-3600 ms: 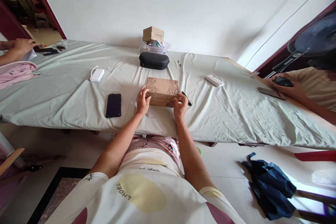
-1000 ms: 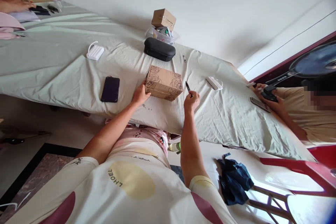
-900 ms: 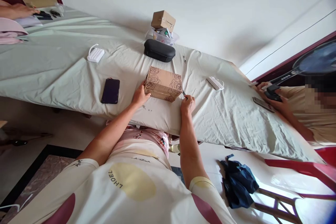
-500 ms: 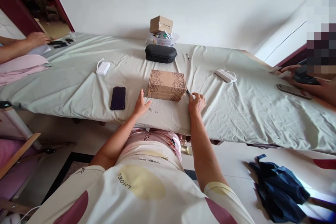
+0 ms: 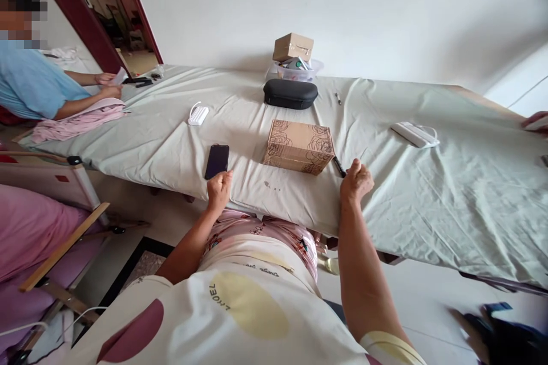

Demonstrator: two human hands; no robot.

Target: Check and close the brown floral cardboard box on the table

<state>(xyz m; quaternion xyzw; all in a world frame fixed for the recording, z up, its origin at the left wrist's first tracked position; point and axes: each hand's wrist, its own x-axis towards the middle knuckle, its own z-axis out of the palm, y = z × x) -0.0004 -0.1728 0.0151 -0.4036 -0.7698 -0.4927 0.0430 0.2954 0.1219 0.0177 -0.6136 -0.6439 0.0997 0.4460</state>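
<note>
A brown cardboard box (image 5: 298, 145) printed with dark rose outlines sits on the cloth-covered table in front of me. My left hand (image 5: 220, 189) is closed in a loose fist at the table's front edge, just below a dark smartphone (image 5: 217, 161), and holds nothing I can see. To the right of the box, my right hand (image 5: 357, 181) is curled into a fist with the thumb on top. A black pen (image 5: 339, 167) lies between the box's right corner and that hand, its near end close to the knuckles; the hand is not wrapped round it.
Behind the box lie a black hard case (image 5: 290, 94) and a clear plastic tub (image 5: 295, 73) with a small carton (image 5: 293, 47) on top. White power banks (image 5: 198, 115) flank the box left and right. A co-worker in a blue top (image 5: 29, 77) sits at the left.
Both hands have gone from spread or loosely bent fingers to fists. My left hand has drawn away from the box toward the phone; my right has moved off the pen. The view has swung left.
</note>
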